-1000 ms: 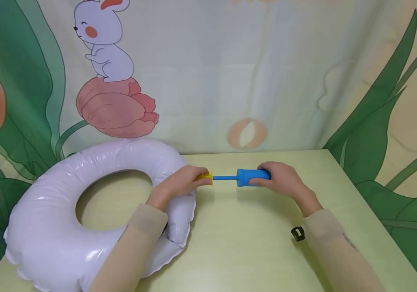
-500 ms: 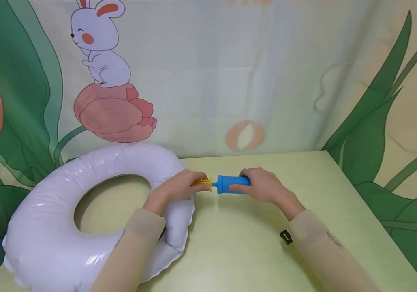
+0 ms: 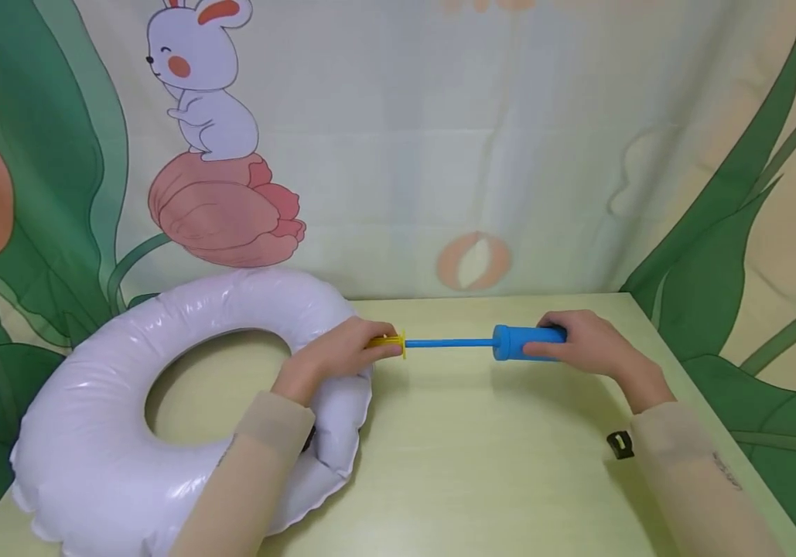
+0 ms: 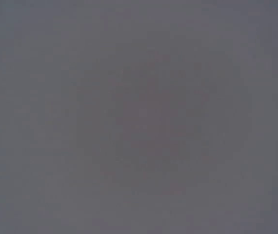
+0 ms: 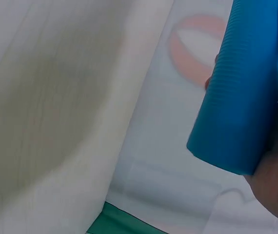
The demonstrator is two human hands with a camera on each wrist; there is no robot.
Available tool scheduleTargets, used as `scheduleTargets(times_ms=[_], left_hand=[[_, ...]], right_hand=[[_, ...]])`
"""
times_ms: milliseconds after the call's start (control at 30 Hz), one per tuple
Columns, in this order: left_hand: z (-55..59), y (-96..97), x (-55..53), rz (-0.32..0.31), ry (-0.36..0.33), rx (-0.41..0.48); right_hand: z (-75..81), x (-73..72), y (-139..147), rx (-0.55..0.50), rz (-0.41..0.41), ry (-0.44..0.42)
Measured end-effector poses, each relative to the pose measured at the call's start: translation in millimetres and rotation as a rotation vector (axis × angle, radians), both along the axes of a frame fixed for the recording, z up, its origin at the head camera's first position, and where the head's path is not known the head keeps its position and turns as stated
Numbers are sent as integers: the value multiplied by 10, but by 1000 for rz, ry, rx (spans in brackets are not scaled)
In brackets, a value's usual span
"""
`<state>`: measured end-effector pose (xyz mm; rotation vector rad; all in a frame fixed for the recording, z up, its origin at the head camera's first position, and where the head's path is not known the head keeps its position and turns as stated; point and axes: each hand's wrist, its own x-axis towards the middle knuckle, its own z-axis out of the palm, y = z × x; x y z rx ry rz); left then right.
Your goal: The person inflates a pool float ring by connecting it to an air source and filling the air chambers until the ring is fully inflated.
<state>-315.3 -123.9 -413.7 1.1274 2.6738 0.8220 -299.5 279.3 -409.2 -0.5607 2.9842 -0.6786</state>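
My left hand grips the yellow end piece of a hand pump, over the right side of a white inflatable swim ring. From that piece a thin blue rod runs level to the blue pump barrel. My right hand grips the barrel, well to the right, with a long stretch of rod showing. In the right wrist view the ribbed barrel lies against the palm, its flat end toward the camera. The left wrist view is only a dark grey blur.
The pale green tabletop reaches back to a printed curtain with a rabbit and flowers. A small black clip-like piece shows by the right cuff, and the ring covers the table's left part.
The right hand first brought the barrel left, close to the yellow piece, then drew it far right, so more rod shows now. The left hand has stayed nearly in place.
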Motion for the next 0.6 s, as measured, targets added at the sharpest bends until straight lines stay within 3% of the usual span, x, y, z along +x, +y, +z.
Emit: scheduleTargets(times_ms=[200, 367, 600], left_hand=[[38, -5, -6, -8, 35, -6], [92, 24, -3, -16, 49, -23], [132, 70, 28, -14, 25, -89]], right_hand=[[-58, -34, -72, -3, 2, 68], [-33, -43, -405, 8, 8, 143], [11, 1, -913, 64, 76, 214]])
